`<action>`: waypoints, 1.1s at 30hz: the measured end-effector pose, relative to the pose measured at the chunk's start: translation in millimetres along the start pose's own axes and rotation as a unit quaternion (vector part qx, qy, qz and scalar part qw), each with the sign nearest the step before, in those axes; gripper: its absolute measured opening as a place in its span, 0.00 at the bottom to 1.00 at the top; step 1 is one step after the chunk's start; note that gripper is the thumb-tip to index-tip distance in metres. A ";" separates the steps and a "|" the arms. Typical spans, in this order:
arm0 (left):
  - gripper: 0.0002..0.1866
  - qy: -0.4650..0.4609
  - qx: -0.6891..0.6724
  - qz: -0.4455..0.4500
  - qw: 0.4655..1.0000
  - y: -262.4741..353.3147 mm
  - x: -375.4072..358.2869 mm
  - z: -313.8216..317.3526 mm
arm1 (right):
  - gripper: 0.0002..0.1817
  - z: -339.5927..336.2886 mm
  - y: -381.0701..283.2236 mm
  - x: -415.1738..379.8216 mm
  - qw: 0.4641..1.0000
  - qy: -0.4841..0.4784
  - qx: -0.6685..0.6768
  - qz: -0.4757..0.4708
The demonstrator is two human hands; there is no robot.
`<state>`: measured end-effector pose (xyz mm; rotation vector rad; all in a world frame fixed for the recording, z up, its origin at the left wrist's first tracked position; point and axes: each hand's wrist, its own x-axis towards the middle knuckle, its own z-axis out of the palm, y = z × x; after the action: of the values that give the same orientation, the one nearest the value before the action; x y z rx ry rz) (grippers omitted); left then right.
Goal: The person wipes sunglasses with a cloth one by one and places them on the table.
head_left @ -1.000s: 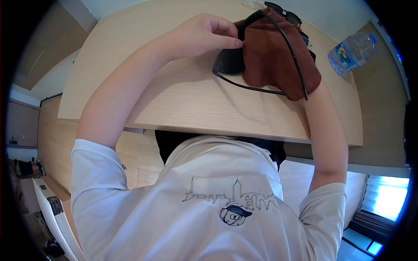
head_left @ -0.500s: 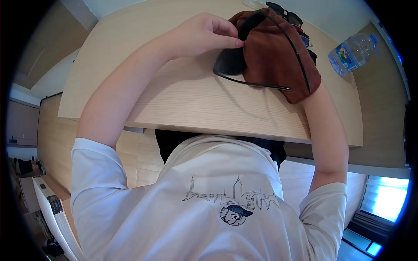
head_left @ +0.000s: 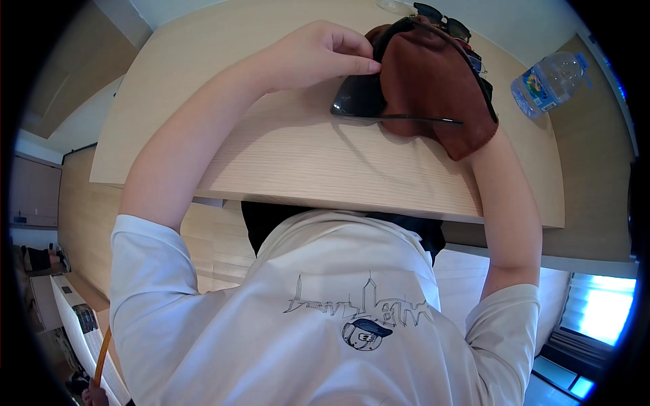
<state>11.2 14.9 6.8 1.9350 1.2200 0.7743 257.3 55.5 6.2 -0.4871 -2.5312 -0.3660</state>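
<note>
My left hand (head_left: 338,57) pinches the edge of a pair of black sunglasses (head_left: 357,98) between thumb and fingers, close to the bridge. One dark lens hangs below those fingertips, and the arms of the sunglasses point back toward me. A brown cloth (head_left: 433,81) lies over my right hand and against the other side of the sunglasses. Of my right hand only the wrist (head_left: 486,150) shows below the cloth; its fingers are hidden, so their grip cannot be seen. Both hands are above the pale wooden table (head_left: 291,155).
More eyewear (head_left: 455,28) lies in a row at the table's far side, partly behind the cloth. A clear plastic bottle (head_left: 547,84) with a blue label lies at the right. At the lower left edge, another person's hand (head_left: 95,392) is near an orange stick-like object (head_left: 103,355).
The sunglasses have tilted; their near arm sits higher and the far arm now runs along the cloth's edge. The cloth has shifted slightly. Another person's hand has appeared at lower left.
</note>
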 end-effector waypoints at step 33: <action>0.14 0.158 -0.209 -0.024 0.965 -20.8 16.5 -31.2 | 0.07 15.5 18.1 17.8 0.995 0.020 0.094 0.005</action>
<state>-17.4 44.2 9.5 1.4691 1.1648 1.2413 243.7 82.0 6.0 -0.4144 -2.4931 -0.1314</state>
